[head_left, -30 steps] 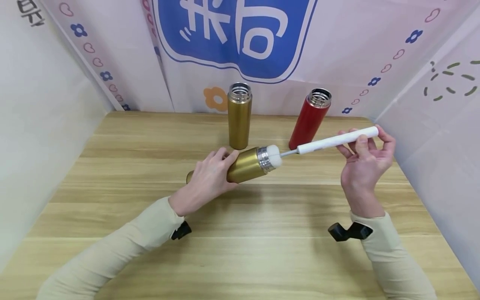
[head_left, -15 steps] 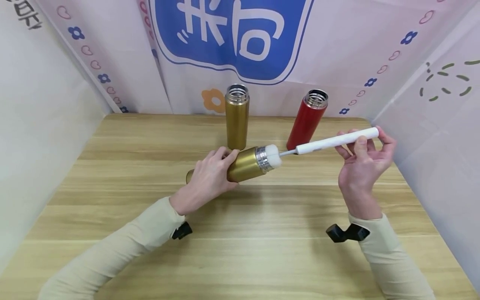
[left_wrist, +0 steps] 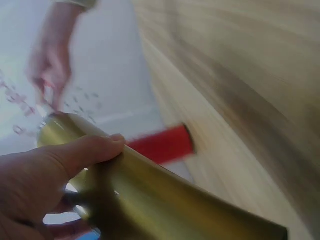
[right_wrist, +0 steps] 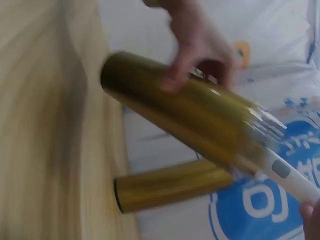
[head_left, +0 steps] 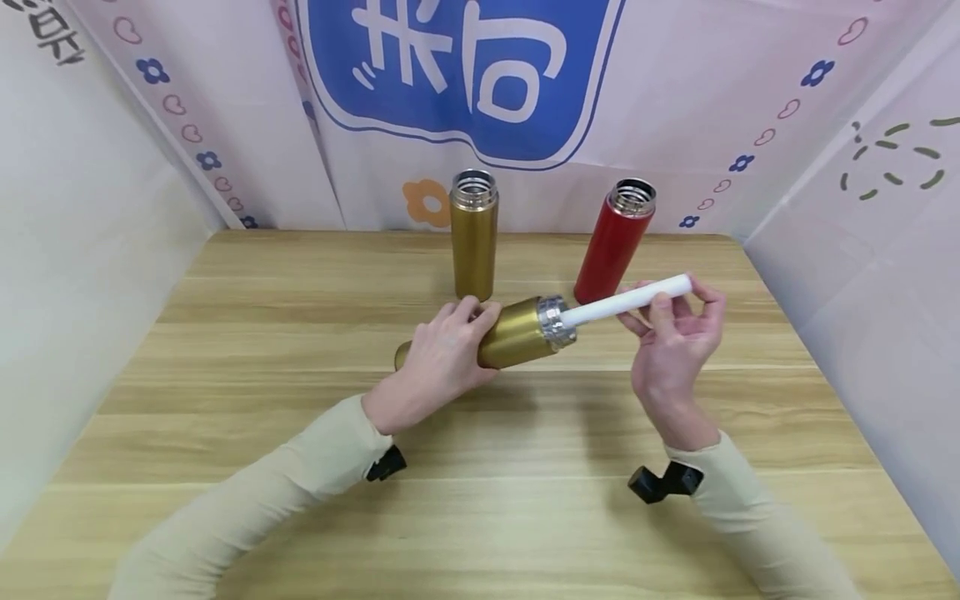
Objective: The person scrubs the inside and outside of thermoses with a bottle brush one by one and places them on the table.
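My left hand (head_left: 442, 354) grips a gold vacuum flask (head_left: 521, 335) round its body, tilted with its steel mouth (head_left: 557, 323) toward the right. Between the thumb and fingers of my right hand (head_left: 675, 350) is the white handle of a bottle brush (head_left: 630, 302). The brush's sponge head is hidden inside the flask, and the handle's front end is right at the mouth. In the right wrist view the tilted flask (right_wrist: 175, 107) appears above the wood surface, with the handle (right_wrist: 295, 181) entering its threaded neck.
A second gold flask (head_left: 474, 242) stands uncapped behind the left hand. To its right a red flask (head_left: 613, 242), also uncapped, stands near the back. The wooden table (head_left: 480, 517) meets a white printed backdrop (head_left: 675, 100) and side walls.
The right hand has moved left with the brush, and the sponge head and grey rod have gone from sight into the flask. The left hand and flask have shifted slightly right.
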The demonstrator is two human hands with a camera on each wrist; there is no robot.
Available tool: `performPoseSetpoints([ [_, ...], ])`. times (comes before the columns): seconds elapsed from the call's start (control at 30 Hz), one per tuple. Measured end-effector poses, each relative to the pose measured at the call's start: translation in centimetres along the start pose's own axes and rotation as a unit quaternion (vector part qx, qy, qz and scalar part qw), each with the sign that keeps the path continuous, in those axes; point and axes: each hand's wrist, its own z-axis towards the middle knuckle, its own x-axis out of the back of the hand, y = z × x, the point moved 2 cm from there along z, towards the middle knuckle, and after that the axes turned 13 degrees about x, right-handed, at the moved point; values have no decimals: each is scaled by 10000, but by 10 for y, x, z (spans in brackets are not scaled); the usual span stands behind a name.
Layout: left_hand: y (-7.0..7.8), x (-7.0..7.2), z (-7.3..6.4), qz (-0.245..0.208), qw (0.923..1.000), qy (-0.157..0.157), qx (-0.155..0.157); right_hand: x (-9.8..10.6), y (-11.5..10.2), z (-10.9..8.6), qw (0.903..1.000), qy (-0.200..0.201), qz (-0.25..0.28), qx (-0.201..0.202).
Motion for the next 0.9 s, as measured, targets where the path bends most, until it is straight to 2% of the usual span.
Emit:
performPoseSetpoints([
  [0.17, 14, 0, 3, -25, 9998, 143, -114, -4, 11, -18, 9992, -338, -192, -52],
  [0.4, 14, -5, 4, 25, 10000, 49, -65, -3, 16, -23, 9984, -495, -265, -5],
  [0.57, 6, -7, 2, 94, 9999, -57, -84, 2, 12, -13, 9997, -170, -24, -150],
  [0.73, -7, -8, -1, 163, 9998, -77, 119, 9, 2, 8, 9997, 226, 37, 13],
  [0.9, -12, -8, -4, 54, 10000, -16, -10, 16, -4, 17, 9993, 345, -110, -67],
])
